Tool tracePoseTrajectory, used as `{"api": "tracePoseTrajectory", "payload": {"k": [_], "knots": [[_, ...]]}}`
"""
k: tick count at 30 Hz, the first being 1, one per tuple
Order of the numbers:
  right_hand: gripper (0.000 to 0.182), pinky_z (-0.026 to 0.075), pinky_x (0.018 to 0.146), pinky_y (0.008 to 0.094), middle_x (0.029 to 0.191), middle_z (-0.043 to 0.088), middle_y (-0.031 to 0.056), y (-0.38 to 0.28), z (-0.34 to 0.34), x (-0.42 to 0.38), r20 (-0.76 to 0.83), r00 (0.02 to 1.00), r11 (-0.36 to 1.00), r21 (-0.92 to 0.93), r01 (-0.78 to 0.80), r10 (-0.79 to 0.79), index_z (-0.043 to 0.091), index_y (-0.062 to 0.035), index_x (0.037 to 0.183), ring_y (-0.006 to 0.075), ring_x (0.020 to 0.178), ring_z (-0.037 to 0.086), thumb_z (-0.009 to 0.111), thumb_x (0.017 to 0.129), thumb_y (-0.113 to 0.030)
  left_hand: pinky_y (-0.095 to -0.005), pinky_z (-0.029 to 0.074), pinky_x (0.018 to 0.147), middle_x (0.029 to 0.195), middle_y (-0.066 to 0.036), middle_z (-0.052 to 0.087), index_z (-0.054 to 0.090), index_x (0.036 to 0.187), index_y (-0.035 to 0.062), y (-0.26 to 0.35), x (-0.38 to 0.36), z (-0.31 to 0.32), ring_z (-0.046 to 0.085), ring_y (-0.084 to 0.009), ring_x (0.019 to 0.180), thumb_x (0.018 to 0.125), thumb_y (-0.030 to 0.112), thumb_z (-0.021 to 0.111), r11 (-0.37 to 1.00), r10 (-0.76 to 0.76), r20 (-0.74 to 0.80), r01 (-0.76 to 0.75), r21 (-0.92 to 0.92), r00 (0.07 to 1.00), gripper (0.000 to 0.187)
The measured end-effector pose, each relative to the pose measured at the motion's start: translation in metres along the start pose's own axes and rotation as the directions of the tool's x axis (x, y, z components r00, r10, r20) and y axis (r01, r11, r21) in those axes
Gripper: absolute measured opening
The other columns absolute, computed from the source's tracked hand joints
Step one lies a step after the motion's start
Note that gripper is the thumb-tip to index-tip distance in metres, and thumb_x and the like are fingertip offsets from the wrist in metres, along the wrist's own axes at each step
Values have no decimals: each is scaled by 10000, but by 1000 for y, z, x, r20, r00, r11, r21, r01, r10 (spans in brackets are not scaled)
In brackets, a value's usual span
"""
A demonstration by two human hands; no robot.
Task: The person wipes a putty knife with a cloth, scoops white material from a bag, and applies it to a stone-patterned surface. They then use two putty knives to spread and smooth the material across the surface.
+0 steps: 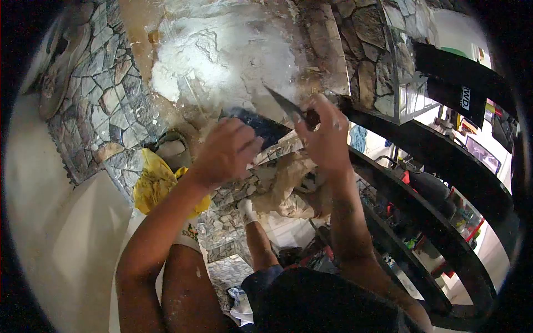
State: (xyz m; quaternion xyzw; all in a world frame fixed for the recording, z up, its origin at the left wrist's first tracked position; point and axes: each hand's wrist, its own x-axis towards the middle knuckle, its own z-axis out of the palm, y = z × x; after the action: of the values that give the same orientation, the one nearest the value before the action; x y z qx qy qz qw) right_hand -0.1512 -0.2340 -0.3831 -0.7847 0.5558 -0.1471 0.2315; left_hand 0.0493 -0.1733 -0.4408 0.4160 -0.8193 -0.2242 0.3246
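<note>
My left hand (230, 147) is closed on the edge of a dark flat plate (264, 126), at the near side of a work surface. My right hand (326, 133) grips a pointed trowel (284, 104), its blade tilted up to the left over the plate. Beyond both hands, a heap of white powder (194, 61) lies spread on the brown board (316, 44). Whether anything lies on the plate is too unclear to tell.
Stone-patterned surfaces flank the board. A yellow bag (152, 180) lies at the left by my forearm. Black curved rails (422, 205) run down the right, with cluttered things beyond. Crumpled beige cloth (294, 194) lies below my hands, near my foot.
</note>
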Motion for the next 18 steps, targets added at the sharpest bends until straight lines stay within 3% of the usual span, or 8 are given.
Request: {"api": "tracePoseTrajectory", "payload": {"k": [2,3,5,8,10,12,15,18], "knots": [[367,459,734,410,948,567,202,23,7,-3,12,997,995,-54,79,-78,505,-17,1033,361,877,561,650,698,-55,-331,448,644,825,-28,549,578,767,53,-1,-20,11,550,-179,785,604,25,655,961,-274,-116,269,-59,955,183],[377,456,756,419,983,558,211,34,14,-4,18,993,990,-80,117,-116,499,-16,1045,370,907,549,648,701,-58,-318,454,638,835,-27,567,582,785,46,1,-24,8,558,-162,782,616,36,675,858,-484,-74,456,-236,872,193],[392,437,806,433,1061,522,218,42,29,-9,171,984,990,-124,66,-45,478,-9,1067,389,943,525,637,715,-72,-292,466,626,855,-26,602,589,820,33,7,-34,2,574,-128,775,642,57,715,455,-799,123,725,-518,589,220],[293,460,762,436,1019,506,176,44,53,-10,216,973,963,-237,131,-79,483,-48,1035,356,909,531,535,749,-82,-259,459,643,867,-42,623,588,884,3,-2,-49,-15,561,-98,755,638,99,768,154,-801,442,853,-500,404,320],[261,471,737,435,985,501,152,51,67,-10,162,976,930,-313,193,-148,493,-70,1008,332,894,532,488,747,-71,-260,459,657,851,-60,631,606,894,-27,6,-54,-10,563,-113,741,624,80,767,83,-799,411,758,-647,438,332],[281,459,755,437,997,492,148,56,76,-12,86,975,899,-377,223,-206,501,-71,996,327,915,516,490,716,-44,-264,459,674,838,-60,634,617,880,-30,-5,-75,1,565,-124,751,629,89,767,32,-683,620,864,-502,385,315],[399,418,820,442,1088,482,178,48,72,-10,212,975,937,-324,132,-64,469,-26,1066,381,987,485,558,677,2,-263,453,662,792,-66,636,631,850,-31,0,-76,-2,563,-126,725,608,110,775,227,-690,509,822,-522,514,315],[408,428,799,429,1059,501,168,28,60,-9,183,967,931,-288,225,-177,499,-31,1042,363,940,501,531,641,39,-276,448,663,776,-74,632,630,851,-30,-9,-90,6,561,-138,710,580,120,787,227,-639,602,865,-447,478,347]]}}
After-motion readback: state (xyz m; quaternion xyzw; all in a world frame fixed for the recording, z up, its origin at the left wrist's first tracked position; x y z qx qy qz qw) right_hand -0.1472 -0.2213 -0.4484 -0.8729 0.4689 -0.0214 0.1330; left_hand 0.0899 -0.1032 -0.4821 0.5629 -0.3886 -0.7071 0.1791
